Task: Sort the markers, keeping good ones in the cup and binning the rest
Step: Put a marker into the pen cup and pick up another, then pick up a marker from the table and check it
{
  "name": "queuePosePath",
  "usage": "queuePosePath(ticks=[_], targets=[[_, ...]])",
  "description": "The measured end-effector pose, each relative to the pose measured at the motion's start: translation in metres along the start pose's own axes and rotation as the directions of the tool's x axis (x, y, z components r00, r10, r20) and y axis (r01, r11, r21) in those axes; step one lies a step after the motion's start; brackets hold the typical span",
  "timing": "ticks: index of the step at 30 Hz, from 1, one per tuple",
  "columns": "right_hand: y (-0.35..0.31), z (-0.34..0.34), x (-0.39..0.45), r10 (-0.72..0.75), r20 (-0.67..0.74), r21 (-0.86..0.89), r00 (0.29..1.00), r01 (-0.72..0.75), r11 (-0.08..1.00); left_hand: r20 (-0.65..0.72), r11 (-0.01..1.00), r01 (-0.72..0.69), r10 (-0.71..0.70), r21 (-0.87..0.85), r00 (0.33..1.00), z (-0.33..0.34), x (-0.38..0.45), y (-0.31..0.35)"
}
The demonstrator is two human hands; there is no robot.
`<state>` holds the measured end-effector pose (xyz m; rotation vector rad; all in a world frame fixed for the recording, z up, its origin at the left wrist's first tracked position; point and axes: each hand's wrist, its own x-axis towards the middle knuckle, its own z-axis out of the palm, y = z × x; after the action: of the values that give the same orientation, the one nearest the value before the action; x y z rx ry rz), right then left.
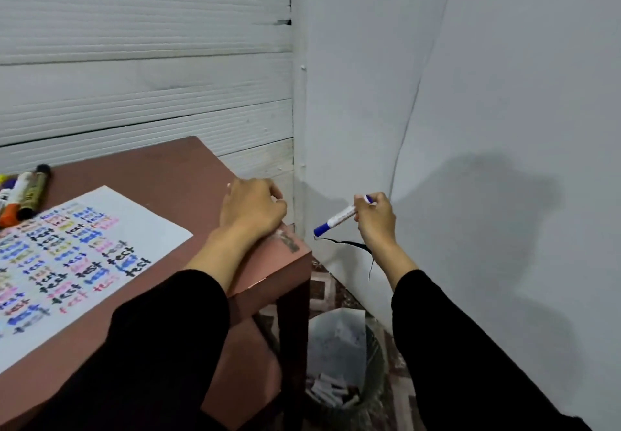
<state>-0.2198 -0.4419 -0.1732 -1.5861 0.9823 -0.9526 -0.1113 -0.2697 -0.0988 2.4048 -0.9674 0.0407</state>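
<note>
Bin (364,393): on the floor beside the table leg, nearest the camera, paper scraps inside.
Right hand (374,217): fingers pinch the marker's upper end, off the table edge, above the bin.
Marker (341,216): blue and white, capped, tilted; likely light, rigid, smooth; mid-barrel grip is surest.
Left hand (253,208): curled, resting on the table (188,175) corner, holding nothing visible.
Test sheet (141,215): covered in scribbles.
Other markers (27,195): far left.
</note>
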Motion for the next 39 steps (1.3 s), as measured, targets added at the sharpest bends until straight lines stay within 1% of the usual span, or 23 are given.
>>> queuePosePath(ticks=[2, 5, 7, 10, 13, 16, 17, 20, 23, 26, 29, 30, 31, 33, 35, 37, 38, 39], targets=[[0.038, 0.000, -0.004, 0.030, 0.083, -0.145, 0.996, -0.018, 0.989, 0.028, 0.998, -0.011, 0.009, 0.067, 1.000, -0.001, -0.002, 0.002], [0.092, 0.004, -0.015, 0.112, 0.218, -0.341, 0.970, -0.032, 0.940, 0.057, 0.996, -0.005, -0.001, 0.094, 0.998, 0.001, -0.002, 0.002], [0.118, 0.004, -0.025, 0.161, 0.259, -0.441, 0.952, -0.032, 0.897, 0.064, 0.995, -0.002, -0.004, 0.097, 0.998, 0.001, -0.003, 0.003], [0.148, 0.006, -0.037, 0.248, 0.272, -0.539, 0.930, -0.066, 0.840, 0.061, 0.995, -0.014, 0.008, 0.097, 0.998, 0.001, -0.005, 0.005], [0.166, 0.009, -0.040, 0.370, 0.294, -0.639, 0.881, -0.107, 0.762, 0.055, 0.996, -0.015, 0.010, 0.091, 0.998, 0.002, -0.005, 0.005], [0.177, 0.009, -0.040, 0.496, 0.325, -0.637, 0.805, -0.200, 0.744, 0.053, 0.995, -0.010, 0.005, 0.095, 0.999, 0.002, -0.005, 0.006], [0.179, 0.009, -0.041, 0.507, 0.327, -0.631, 0.798, -0.215, 0.745, 0.054, 0.995, -0.008, 0.003, 0.096, 0.999, 0.002, -0.005, 0.006], [0.182, 0.009, -0.040, 0.456, 0.285, -0.616, 0.843, -0.204, 0.761, 0.055, 0.994, -0.011, 0.005, 0.107, 0.998, 0.003, -0.003, 0.005], [0.174, 0.009, -0.044, 0.390, 0.241, -0.564, 0.889, -0.199, 0.802, 0.054, 0.993, -0.013, 0.007, 0.121, 0.999, 0.006, 0.000, 0.002], [0.155, 0.009, -0.045, 0.315, 0.197, -0.469, 0.928, -0.193, 0.862, 0.050, 0.992, -0.018, 0.011, 0.127, 0.999, 0.008, 0.002, 0.000], [0.116, 0.015, -0.044, 0.222, 0.202, -0.340, 0.954, -0.144, 0.930, 0.056, 0.993, -0.030, 0.024, 0.115, 0.998, 0.010, 0.005, -0.004], [0.099, 0.018, -0.043, 0.181, 0.211, -0.294, 0.961, -0.115, 0.949, 0.052, 0.997, -0.031, 0.027, 0.076, 0.998, 0.010, 0.007, -0.007], [0.079, 0.021, -0.041, 0.144, 0.220, -0.241, 0.965, -0.089, 0.966, 0.040, 1.000, -0.031, 0.031, 0.003, 0.999, 0.010, 0.010, -0.009], [0.034, 0.025, -0.037, 0.057, 0.231, -0.130, 0.971, -0.027, 0.991, -0.003, 0.977, -0.019, 0.019, -0.211, 1.000, 0.006, 0.013, -0.012], [-0.014, 0.028, -0.037, -0.021, 0.253, -0.058, 0.967, 0.037, 0.998, -0.011, 0.918, 0.011, -0.016, -0.396, 1.000, -0.003, 0.017, -0.013], [-0.058, 0.034, -0.039, -0.100, 0.278, -0.010, 0.955, 0.107, 0.994, 0.040, 0.840, 0.063, -0.049, -0.539, 0.998, -0.025, 0.020, -0.017], [-0.080, 0.039, -0.043, -0.138, 0.298, 0.008, 0.945, 0.142, 0.990, 0.055, 0.812, 0.081, -0.061, -0.577, 0.997, -0.041, 0.022, -0.023], [-0.094, 0.046, -0.045, -0.170, 0.333, 0.014, 0.928, 0.175, 0.984, 0.045, 0.807, 0.079, -0.064, -0.586, 0.997, -0.057, 0.023, -0.030]])
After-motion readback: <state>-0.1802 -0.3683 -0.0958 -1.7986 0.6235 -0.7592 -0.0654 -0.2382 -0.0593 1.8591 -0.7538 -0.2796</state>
